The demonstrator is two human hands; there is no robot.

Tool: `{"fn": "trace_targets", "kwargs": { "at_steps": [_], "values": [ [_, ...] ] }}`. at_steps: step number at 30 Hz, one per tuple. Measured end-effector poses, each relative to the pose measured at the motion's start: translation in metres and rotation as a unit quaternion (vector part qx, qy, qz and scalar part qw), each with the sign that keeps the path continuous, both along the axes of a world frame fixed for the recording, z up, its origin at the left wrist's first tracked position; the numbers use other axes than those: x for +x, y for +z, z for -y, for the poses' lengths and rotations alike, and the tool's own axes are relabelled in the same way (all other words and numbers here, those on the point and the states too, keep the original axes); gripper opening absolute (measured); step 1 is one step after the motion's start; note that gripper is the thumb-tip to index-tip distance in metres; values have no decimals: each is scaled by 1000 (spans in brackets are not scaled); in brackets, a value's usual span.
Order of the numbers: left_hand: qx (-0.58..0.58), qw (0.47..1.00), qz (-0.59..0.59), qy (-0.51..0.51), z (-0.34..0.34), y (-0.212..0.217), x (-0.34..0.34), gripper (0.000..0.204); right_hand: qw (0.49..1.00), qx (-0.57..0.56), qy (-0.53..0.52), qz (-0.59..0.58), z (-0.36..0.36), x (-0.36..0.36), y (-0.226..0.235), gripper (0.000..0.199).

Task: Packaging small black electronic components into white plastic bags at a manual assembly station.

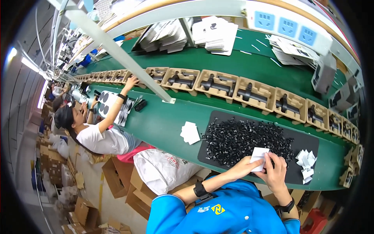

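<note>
My left hand [244,167] and my right hand [275,170] close on a small white packet [258,158], one on each side, in front of my chest. Fingers of both hands press at its edges. Just beyond them, a heap of small black parts [245,141] spreads over a dark grey mat [209,121]; the parts are too small to name. To the left of the mat lies a flat stack of similar white pieces [190,133]. A looser pile of white packets [306,164] sits on the mat's right end.
Behind the mat, a row of brown pulp trays [255,94] with black devices runs along the green bench [156,121]. Stacked cards [215,36] lie farther back. A slanted metal post [117,50] stands at left. A co-worker [103,136] reaches toward a tray. Below are a white sack [163,169] and cartons [117,177].
</note>
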State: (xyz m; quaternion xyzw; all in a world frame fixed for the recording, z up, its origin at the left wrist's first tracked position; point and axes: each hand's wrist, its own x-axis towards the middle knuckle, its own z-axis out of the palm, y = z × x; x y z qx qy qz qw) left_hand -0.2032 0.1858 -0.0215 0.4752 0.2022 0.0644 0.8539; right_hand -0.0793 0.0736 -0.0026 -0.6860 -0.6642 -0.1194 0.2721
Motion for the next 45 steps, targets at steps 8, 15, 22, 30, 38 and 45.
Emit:
{"fn": "trace_targets", "kwargs": {
  "at_steps": [8,15,22,30,38,45],
  "values": [
    [4,1000,14,23,-22,-2,-18,31,999,-28,34,21,-26,-13,13,68],
    [83,995,-27,-56,-37,-3,-28,27,979,-96,100,-150,-46,-13,47,42],
    [6,979,-24,-200,-47,31,-39,34,766,-286,47,-574,-37,9,63,10],
    [213,935,-46,-280,-36,9,-41,56,792,-483,259,-270,-35,-12,47,39],
    [350,917,-175,-77,-45,-15,-63,47,693,-346,250,-581,-47,22,-20,21],
    [134,970,-202,-25,-50,-28,-75,54,916,-203,-126,-323,-47,42,-154,15]
  ]
}}
